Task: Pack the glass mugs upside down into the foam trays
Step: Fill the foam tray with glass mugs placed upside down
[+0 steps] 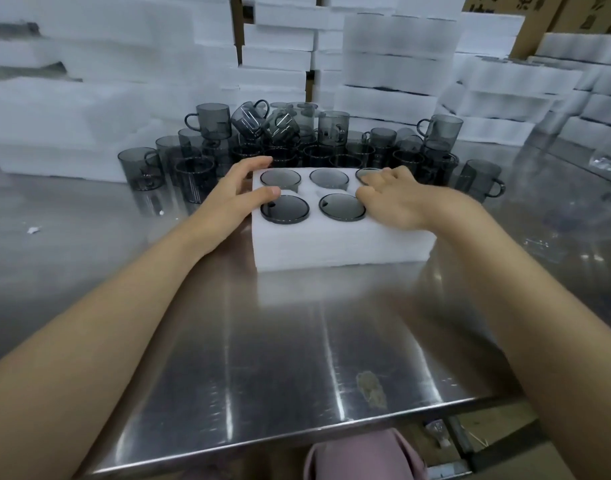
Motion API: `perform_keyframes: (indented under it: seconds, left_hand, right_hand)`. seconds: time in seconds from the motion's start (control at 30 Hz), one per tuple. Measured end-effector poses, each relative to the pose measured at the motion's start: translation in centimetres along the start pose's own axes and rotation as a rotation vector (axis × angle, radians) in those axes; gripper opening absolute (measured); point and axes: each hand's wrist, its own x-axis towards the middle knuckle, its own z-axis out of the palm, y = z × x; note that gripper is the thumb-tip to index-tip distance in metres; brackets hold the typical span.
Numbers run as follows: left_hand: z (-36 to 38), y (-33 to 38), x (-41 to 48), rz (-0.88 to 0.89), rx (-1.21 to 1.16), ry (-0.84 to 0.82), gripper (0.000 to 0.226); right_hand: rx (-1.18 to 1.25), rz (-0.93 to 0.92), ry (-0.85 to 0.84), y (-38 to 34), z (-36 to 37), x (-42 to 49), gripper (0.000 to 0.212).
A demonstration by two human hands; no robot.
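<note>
The foam tray (335,244) sits mid-table (290,358), five upturned mugs (285,209) showing their bases. The left hand (234,192) rests at its 9 o'clock edge, fingers loose and apart, thumb on top. The right hand (397,199) lies flat at 3 o'clock, fingers relaxed, hiding the near-right pocket and part of the far one. At 12 o'clock crowd loose mugs (331,128), some perhaps tipped; blur obscures them.

**Smoky mugs seated in foam**

We see a white foam tray (335,244) holding grey glass mugs (285,209) upside down, five round bases showing (a sixth pocket is hidden from us). Just behind it crowd loose mugs (212,121), some stacked, two tilted.
</note>
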Motion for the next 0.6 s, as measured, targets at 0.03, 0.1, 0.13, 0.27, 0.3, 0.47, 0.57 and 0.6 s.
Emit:
perform_keyframes:
  seconds: [0.03,0.1,0.13,0.27,0.3,0.47,0.57,0.6]
  left_hand:
    - [0.1,0.1,0.1,-0.019,0.036,0.019,0.062]
    - [-0.2,0.6,0.2,-0.118,0.167,0.06,0.079]
    - [-0.4,0.9,0.2,-0.203,0.261,0.068,0.084]
    - [-0.3,2.7,-0.8,-0.599,0.509,-0.042,0.097]
    - [-0.1,3.1,-1.2,-0.617,0.512,-0.081,0.094]
    - [0.2,4.9,-2.2,-0.438,0.64,-0.195,0.088]
    - [0.5,4.8,-2.2,-0.307,0.544,-0.092,0.091]
    - [0.7,4.8,-2.3,-0.225,0.473,-0.043,0.088]
  right_hand:
    - [0.018,-0.001,0.049,0.0,0.2,0.2,0.056]
    - [0.044,0.011,0.097,0.0,0.6,0.4,0.051]
    - [0.045,0.019,0.094,0.0,0.6,0.6,0.045]
    - [0.149,0.031,0.165,-0.3,0.2,0.8,0.041]
    - [0.179,0.023,0.203,-0.3,0.2,0.8,0.044]
    - [0.254,-0.034,0.608,0.2,0.8,-0.1,0.049]
    - [0.344,-0.124,0.898,0.6,1.0,-1.2,0.045]
    - [0.361,-0.178,0.984,0.8,1.1,-1.2,0.038]
